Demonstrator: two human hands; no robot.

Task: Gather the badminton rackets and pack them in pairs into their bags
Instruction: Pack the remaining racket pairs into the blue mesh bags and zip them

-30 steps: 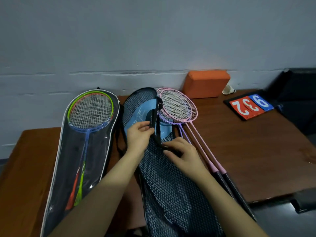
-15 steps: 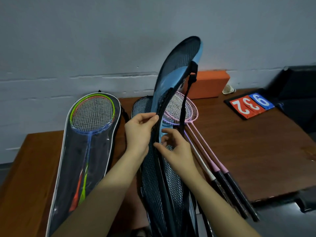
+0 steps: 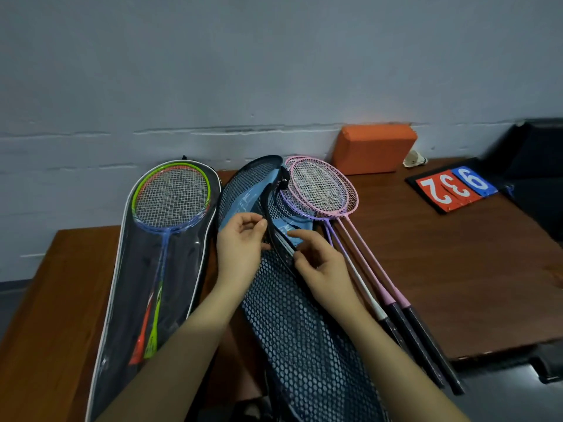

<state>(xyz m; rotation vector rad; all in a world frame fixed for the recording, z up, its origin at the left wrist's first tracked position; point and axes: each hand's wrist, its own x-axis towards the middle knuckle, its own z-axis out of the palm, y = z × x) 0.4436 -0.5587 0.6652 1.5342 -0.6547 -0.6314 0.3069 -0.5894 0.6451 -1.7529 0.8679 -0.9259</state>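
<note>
A blue mesh racket bag (image 3: 292, 324) lies flat in the middle of the wooden table (image 3: 441, 269). My left hand (image 3: 240, 248) pinches the bag's dark edge near its head end. My right hand (image 3: 320, 266) pinches the same edge just to the right. Pink and purple rackets (image 3: 323, 190) lie loose on the table beside the bag's right side, their black handles reaching past the front edge. At the left, a clear bag with white trim (image 3: 137, 287) holds a green, an orange and a blue racket (image 3: 172, 199).
An orange block (image 3: 373, 147) stands against the grey wall behind the rackets. A shuttlecock (image 3: 414, 159) lies next to it. A scoreboard with red and blue number cards (image 3: 454, 188) sits at the right. A dark object (image 3: 536, 166) fills the far right.
The mesh bag's head end, raised upright half a second ago, now lies flat on the table again. Both hands have stayed on its edge.
</note>
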